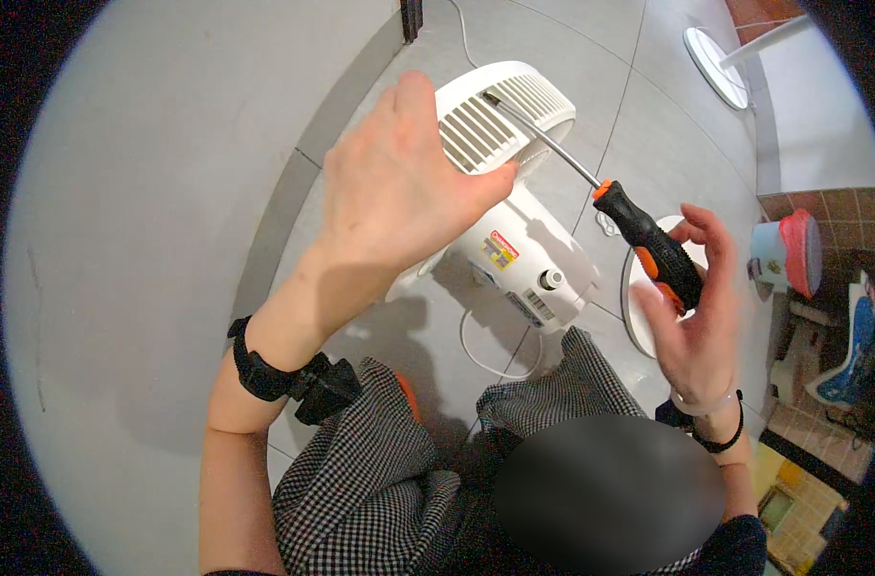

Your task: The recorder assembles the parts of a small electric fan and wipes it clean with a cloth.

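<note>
I am looking down past my own knees at my two bare hands, which are working on a small white fan (514,230) lying on a grey tiled floor (168,240). My left hand (399,192) is lying flat and spread over the fan's housing, palm down, with the thumb pressing against the slatted rear grille (485,125) just beyond my fingers; it is touching the fan and is the nearer of my two hands to it. My right hand (692,307) is sitting off to the right of the fan, apart from it, with the fingers curling loosely around the black and orange handle of a screwdriver (648,245), more a light fingertip hold than a full fist. The screwdriver's long axis is running on a slant from my right hand up and to the left, and its thin metal shaft is crossing the gap so that the tip is resting on the grille, just past my left thumb. So the fan is lying ahead of and between my hands, closer to the left, and the tool is bridging from right hand to grille. A white cord (500,360) is trailing from the fan toward my lap, where checked fabric (380,480) is covering my legs. A dark strap (284,374) is wrapping my left wrist. Beyond my right hand a round white disc (639,317) is lying on the floor.
</note>
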A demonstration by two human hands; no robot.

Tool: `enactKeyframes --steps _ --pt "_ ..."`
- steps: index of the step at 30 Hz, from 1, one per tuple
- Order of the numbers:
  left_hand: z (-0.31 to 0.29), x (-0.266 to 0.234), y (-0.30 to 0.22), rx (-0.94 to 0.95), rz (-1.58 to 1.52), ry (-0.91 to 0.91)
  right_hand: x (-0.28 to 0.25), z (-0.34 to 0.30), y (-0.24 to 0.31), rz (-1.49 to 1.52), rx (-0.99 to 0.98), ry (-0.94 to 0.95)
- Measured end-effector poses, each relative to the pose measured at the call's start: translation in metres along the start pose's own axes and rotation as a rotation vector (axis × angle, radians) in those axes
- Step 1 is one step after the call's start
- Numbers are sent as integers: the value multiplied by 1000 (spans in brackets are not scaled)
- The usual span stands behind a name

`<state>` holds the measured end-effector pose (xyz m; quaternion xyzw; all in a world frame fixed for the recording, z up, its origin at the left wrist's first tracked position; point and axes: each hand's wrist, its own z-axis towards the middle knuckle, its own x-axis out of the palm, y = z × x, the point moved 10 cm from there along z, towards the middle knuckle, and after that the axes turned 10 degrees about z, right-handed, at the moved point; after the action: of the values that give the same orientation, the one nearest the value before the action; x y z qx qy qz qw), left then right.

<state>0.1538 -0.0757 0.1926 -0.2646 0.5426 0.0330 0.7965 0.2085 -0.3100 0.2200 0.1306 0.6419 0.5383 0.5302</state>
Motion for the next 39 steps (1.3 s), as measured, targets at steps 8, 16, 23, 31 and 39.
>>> enactKeyframes --steps 8,16,23,31,39 --pt "-1 -3 2 -12 3 -18 7 -3 22 -337 -335 147" --pt "0 -4 -1 -1 13 -14 -1 0 8 -129 -269 -24" --pt "0 -4 1 -4 27 -33 12 3 0 -201 32 155" --pt "1 -1 -3 0 13 -15 17 0 30 -406 -472 54" --pt "2 -2 -7 37 8 -44 18 17 -49 254 357 169"
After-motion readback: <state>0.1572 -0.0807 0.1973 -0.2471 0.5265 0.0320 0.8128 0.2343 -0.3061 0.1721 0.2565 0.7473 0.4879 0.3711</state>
